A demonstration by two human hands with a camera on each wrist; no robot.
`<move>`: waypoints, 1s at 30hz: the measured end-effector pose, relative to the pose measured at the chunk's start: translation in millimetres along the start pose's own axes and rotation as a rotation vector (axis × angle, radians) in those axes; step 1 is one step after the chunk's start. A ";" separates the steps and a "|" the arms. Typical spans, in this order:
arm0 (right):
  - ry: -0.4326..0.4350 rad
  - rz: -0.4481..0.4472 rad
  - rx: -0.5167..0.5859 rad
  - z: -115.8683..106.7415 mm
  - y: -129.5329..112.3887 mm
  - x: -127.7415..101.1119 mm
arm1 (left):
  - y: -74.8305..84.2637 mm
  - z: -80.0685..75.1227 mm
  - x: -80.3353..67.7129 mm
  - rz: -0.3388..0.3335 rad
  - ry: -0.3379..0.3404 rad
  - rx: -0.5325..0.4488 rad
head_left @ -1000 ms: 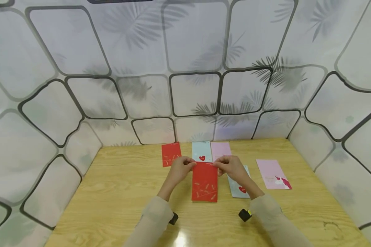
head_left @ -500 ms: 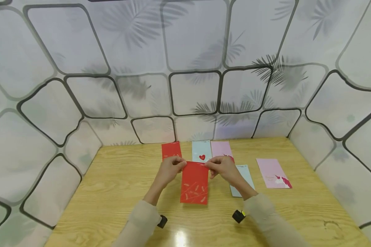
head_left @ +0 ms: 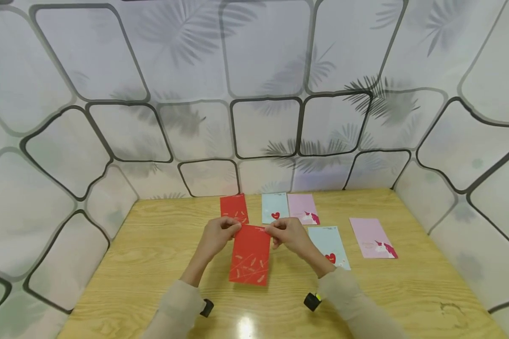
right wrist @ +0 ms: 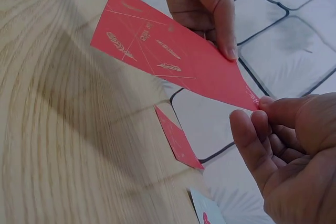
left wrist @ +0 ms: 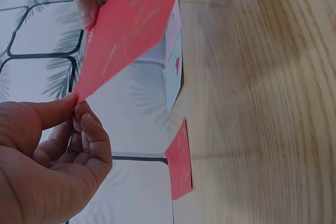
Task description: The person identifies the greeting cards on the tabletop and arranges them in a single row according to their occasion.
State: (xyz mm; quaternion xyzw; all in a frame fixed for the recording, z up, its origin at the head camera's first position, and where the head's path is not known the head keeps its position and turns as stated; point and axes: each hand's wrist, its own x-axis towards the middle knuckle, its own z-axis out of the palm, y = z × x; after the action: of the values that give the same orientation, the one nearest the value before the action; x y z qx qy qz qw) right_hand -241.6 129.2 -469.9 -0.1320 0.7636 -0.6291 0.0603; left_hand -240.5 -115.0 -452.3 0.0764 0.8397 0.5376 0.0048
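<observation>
Both hands pinch a thin red card (head_left: 250, 259) by its two top corners and hold it up off the wooden table. Pale feathers and thin lines decorate its face, clearest in the right wrist view. The left hand (head_left: 216, 236) has thumb and fingertips on one corner, its other fingers loosely curled. At the opposite corner the right hand (head_left: 291, 235) pinches in the same way. Behind the left hand lies a second red card (head_left: 233, 207) with a like print. A light blue card (head_left: 328, 242) with a red heart lies just beyond the right forearm.
Along the table's back edge lie another light blue heart card (head_left: 274, 205) and a pink unicorn card (head_left: 302, 207). A further pink unicorn card (head_left: 371, 238) is at the right. Patterned curtains (head_left: 263, 127) enclose the wooden table (head_left: 152, 263) at the back and sides.
The hands have carried the red card to the left and slightly toward the body. More of the front light blue card shows now. The cards on the table have not moved.
</observation>
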 end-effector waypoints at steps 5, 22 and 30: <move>-0.019 -0.057 -0.031 12.2 0.0 1.9 | -6.2 -9.7 -5.3 -0.001 0.015 -0.012; -0.111 -0.130 -0.069 53.0 -3.5 6.1 | -18.3 -49.1 -25.7 -0.047 0.011 0.069; -0.111 -0.113 -0.043 71.8 -4.5 10.9 | -21.9 -65.5 -32.1 -0.067 0.021 0.075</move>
State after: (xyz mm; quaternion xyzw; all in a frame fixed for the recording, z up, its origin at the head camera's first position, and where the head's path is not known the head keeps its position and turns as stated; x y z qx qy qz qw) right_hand -233.0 57.6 -479.2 -0.2106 0.7639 -0.6066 0.0640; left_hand -217.3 -187.4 -446.9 0.0425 0.8613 0.5061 0.0112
